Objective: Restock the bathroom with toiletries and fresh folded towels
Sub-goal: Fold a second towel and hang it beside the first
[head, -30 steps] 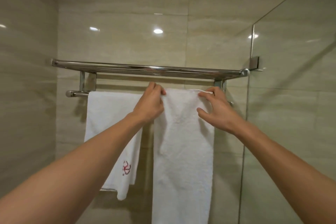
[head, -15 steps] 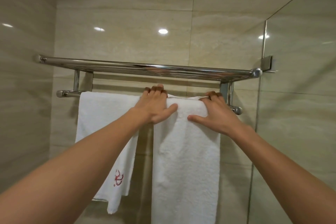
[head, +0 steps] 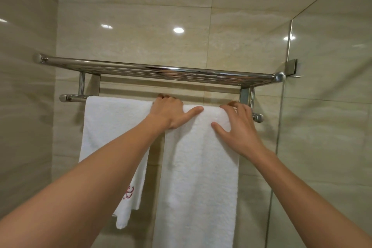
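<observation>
The plain white towel [head: 199,177] hangs draped over the lower bar [head: 74,98]. My left hand [head: 171,113] and right hand [head: 239,127] each hook curled fingers over its top fold, thumbs spread on the front. The embroidered towel [head: 114,127] hangs just beside it on the left, under the chrome shelf [head: 161,70].
</observation>
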Tool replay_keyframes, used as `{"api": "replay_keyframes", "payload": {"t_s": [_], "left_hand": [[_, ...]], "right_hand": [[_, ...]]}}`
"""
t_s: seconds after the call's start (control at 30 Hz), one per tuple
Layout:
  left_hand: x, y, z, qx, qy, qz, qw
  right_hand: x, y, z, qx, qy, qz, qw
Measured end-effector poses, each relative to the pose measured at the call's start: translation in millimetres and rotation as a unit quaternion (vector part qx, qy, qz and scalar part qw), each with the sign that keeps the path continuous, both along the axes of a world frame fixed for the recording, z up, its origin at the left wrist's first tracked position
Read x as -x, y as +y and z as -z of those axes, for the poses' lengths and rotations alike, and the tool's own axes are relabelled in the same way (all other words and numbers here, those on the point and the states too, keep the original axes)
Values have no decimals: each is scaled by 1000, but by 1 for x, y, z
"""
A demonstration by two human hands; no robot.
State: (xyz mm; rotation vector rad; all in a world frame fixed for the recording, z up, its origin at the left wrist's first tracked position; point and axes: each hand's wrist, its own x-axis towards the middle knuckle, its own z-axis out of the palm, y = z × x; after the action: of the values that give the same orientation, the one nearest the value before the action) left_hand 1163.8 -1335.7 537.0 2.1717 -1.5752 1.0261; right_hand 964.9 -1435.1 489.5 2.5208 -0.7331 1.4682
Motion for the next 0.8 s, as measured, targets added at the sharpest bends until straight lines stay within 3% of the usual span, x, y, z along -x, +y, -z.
{"api": "replay_keyframes", "payload": {"t_s": [0.13,0.27,0.4,0.53,0.8], "left_hand": [[2,-1,-6,-36,35,7,999],[7,1,-11,-65,16,-20,998],[10,3,-10,-79,36,-40,995],[12,4,-11,-86,66,-46,993],[17,7,10,102,85,-5,991]], "right_hand": [[8,12,26,2,-78,-39,996],[5,22,61,-66,-184,-70,978],[3,26,90,-242,-172,-148,943],[1,38,97,-255,-130,-150,946],[-3,52,90,-232,-166,-175,942]]}}
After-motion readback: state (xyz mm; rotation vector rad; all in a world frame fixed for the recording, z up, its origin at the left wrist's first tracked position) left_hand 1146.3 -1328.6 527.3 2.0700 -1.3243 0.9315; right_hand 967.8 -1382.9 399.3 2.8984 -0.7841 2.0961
